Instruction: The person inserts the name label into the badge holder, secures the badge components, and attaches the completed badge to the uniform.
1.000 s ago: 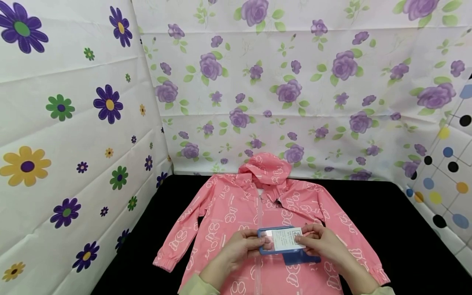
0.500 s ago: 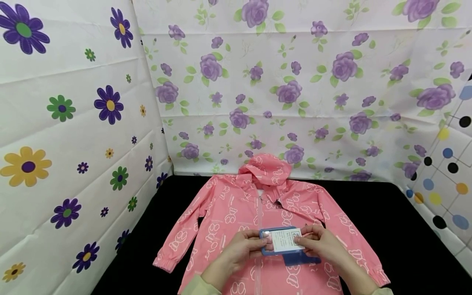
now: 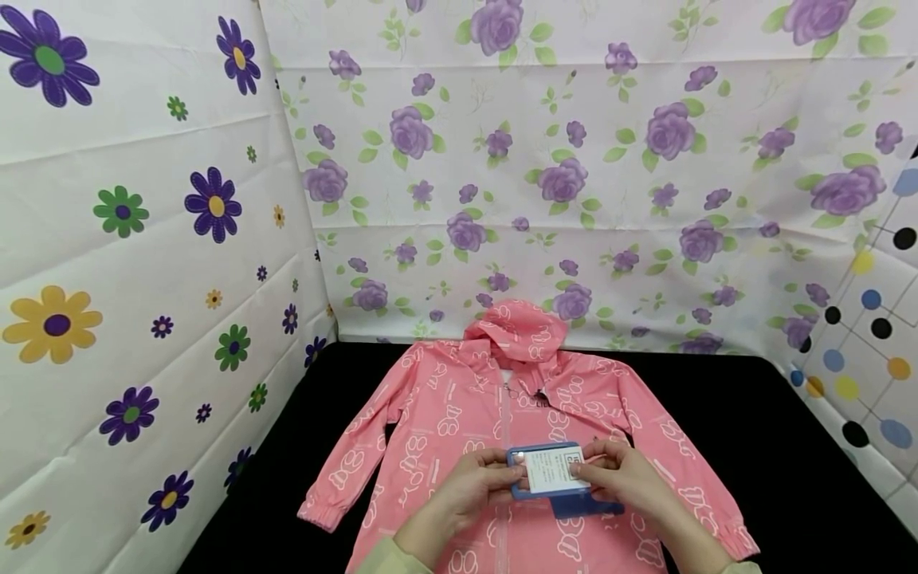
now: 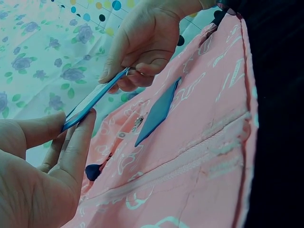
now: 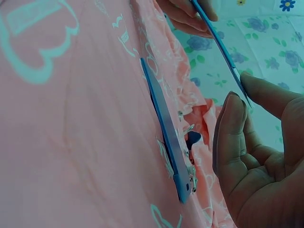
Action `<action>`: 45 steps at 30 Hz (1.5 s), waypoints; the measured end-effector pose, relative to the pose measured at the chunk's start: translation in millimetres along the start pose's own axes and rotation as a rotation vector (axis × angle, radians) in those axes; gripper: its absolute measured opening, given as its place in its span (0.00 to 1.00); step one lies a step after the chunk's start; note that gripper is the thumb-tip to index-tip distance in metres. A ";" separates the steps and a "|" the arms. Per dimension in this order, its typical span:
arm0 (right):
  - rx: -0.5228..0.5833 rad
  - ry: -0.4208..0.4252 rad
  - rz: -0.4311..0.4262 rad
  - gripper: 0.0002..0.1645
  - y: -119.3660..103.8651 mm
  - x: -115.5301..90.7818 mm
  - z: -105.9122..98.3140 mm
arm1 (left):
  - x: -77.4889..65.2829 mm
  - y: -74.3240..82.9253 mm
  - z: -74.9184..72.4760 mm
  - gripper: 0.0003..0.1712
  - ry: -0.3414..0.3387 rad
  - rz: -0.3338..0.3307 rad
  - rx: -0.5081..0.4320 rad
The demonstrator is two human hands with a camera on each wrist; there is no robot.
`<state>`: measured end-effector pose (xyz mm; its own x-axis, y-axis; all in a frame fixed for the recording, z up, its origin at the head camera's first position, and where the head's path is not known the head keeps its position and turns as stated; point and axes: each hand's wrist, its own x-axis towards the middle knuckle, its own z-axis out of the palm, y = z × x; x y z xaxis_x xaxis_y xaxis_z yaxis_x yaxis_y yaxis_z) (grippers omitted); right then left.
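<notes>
My left hand [image 3: 473, 486] pinches the left end of a blue-rimmed card holder [image 3: 527, 494] with a clear window. A white printed card [image 3: 551, 470] lies along the holder, covering most of its window. At the right end, my right hand [image 3: 625, 480] pinches the card between thumb and fingers. Both hands hold the pieces above a pink hooded jacket [image 3: 445, 446] with white line prints. A flat blue piece [image 3: 574, 505] lies on the jacket just below the holder; the left wrist view shows this blue piece [image 4: 159, 111] apart from the hands.
The jacket lies spread front up, sleeves out, hood [image 3: 516, 328] toward the back, on a black tabletop [image 3: 717, 414]. Floral sheets form the back wall [image 3: 502, 175] and left wall [image 3: 165, 239]. A dotted sheet [image 3: 861, 351] stands at the right.
The card has slid left along the holder, covering more of its clear window. Both hands have come slightly closer together; the jacket and the blue piece on it stay put.
</notes>
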<state>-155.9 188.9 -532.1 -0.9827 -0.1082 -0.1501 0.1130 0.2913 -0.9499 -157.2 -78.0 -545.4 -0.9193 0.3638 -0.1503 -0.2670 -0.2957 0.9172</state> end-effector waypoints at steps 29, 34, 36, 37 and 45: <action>-0.003 -0.037 -0.018 0.25 -0.8 0.1 3.9 | -0.1 -0.5 6.4 0.11 0.047 -0.005 0.024; -0.005 -0.035 -0.010 0.24 -1.6 0.4 5.0 | -1.2 1.4 7.1 0.12 0.050 -0.012 0.022; -0.011 -0.037 -0.015 0.24 -2.3 0.7 5.4 | -1.4 2.2 7.4 0.12 0.051 -0.014 0.023; -0.015 -0.038 -0.018 0.24 -2.5 0.7 5.6 | -1.4 2.3 7.5 0.12 0.052 -0.016 0.024; -0.004 -0.053 -0.027 0.22 -4.4 0.3 7.2 | -0.3 1.6 7.0 0.11 0.051 -0.017 0.018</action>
<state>-155.6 180.8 -530.0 -0.9762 -0.1667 -0.1390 0.0858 0.2918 -0.9526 -155.3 -72.4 -541.3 -0.9286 0.3224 -0.1839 -0.2773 -0.2736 0.9210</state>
